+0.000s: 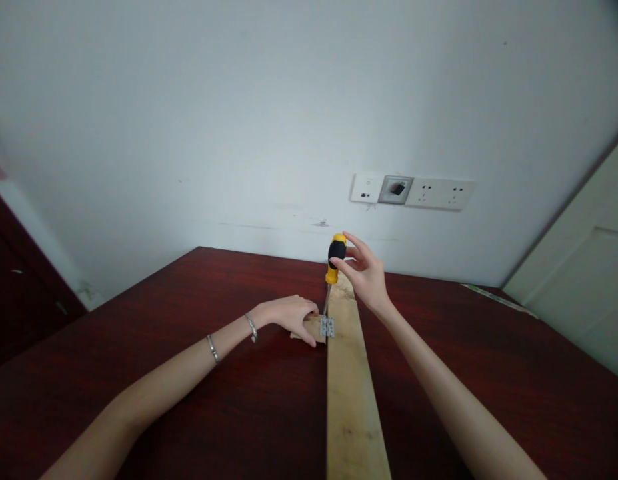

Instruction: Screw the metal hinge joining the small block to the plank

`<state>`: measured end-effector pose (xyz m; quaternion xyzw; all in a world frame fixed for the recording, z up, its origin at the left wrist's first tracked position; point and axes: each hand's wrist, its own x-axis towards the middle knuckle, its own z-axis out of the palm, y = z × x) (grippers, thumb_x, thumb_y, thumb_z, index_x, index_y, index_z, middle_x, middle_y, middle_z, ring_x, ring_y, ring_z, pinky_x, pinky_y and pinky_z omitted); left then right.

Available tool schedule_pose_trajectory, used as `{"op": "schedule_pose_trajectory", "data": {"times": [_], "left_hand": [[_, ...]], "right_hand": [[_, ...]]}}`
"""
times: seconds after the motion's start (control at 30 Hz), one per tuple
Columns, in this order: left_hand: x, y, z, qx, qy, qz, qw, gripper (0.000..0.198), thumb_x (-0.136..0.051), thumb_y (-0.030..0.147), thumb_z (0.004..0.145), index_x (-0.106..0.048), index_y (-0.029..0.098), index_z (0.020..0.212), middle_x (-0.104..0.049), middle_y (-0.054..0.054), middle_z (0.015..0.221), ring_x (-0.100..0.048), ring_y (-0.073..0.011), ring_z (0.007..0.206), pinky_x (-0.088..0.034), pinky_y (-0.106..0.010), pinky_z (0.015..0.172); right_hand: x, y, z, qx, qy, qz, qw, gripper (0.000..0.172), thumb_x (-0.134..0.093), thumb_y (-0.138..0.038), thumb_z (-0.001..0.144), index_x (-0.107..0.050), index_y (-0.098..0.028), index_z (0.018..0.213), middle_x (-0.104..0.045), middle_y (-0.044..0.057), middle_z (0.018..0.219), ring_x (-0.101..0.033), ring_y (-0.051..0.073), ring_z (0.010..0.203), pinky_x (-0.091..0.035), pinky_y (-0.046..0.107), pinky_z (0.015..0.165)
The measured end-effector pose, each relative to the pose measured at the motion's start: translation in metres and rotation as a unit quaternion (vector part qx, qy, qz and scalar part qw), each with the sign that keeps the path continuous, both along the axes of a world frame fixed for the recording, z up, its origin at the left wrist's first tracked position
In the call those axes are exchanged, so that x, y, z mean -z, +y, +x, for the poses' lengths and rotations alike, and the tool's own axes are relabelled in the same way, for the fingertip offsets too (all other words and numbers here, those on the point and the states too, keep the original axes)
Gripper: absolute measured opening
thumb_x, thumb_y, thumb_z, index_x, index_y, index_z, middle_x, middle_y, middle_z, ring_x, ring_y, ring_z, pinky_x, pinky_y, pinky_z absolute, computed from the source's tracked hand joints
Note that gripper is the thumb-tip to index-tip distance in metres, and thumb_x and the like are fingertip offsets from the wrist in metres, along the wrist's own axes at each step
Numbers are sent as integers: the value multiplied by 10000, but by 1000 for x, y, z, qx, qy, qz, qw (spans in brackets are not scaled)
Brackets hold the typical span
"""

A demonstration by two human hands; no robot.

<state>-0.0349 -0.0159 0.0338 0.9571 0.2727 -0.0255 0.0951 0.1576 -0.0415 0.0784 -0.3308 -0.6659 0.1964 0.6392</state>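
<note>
A long pale wooden board (351, 393) lies lengthwise on the dark red table (229, 413). Against its left edge sits a small wooden block (313, 327), and a metal hinge (327, 326) spans the joint between them. My left hand (295, 317) is wrapped round the small block, thumb at its near side. With its fingers on the handle, my right hand (363, 270) holds a yellow and black screwdriver (337, 253) nearly upright, leaning slightly. The screwdriver's tip is down at the hinge's upper left part; whether a screw is under it is too small to tell.
Behind the table rises a white wall (239, 133) with a row of sockets (439, 193), one holding a black plug (397, 189). A thin strip (499, 299) lies along the back right edge, near a pale door (583, 267).
</note>
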Motion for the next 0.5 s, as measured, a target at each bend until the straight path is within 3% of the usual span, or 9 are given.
{"op": "schedule_pose_trajectory", "data": {"times": [0.33,0.5], "left_hand": [[4,2,-1,-4,-3,-3,1000,624,-721,655,637,-609,175,1020,-686,-63,972,-628,-230,831,-399,-281,714],[6,4,-1,-4,-5,-10,1000,635,-716,666,633,-610,177,1024,-681,-66,971,-630,-233,848,-399,-273,708]], "right_hand": [[3,3,0,1,-1,0,1000,611,-724,-410,741,-534,-279,1307,-689,65,1067,-678,201,842,-606,364,729],[4,3,0,1,-3,-4,1000,611,-721,-410,740,-533,-284,1308,-688,66,1065,-676,208,850,-607,357,692]]}}
